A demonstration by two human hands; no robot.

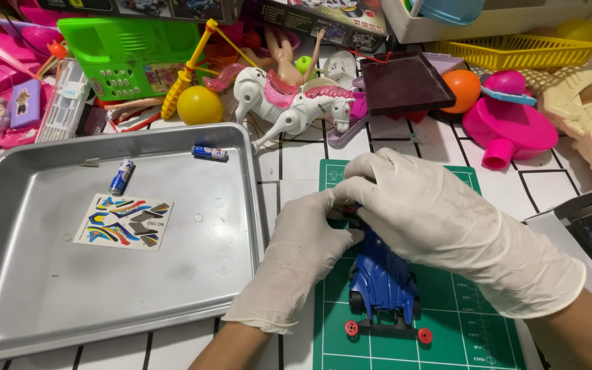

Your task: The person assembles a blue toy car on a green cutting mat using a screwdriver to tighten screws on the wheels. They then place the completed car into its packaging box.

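A blue toy race car (pixel 383 282) with small red rollers at its near end lies on a green cutting mat (pixel 471 322). Both my hands wear white gloves and close over the car's far end. My left hand (pixel 294 257) grips it from the left side. My right hand (pixel 433 219) covers it from above and the right, hiding the front of the car.
A metal tray (pixel 29 301) on the left holds a coloured sticker sheet (pixel 125 222) and two small batteries (pixel 121 176). Behind lie a white toy horse (pixel 296 106), a yellow ball (pixel 199 105), a dark brown tray (pixel 405 83), a green basket (pixel 131 55) and pink toys (pixel 508 127).
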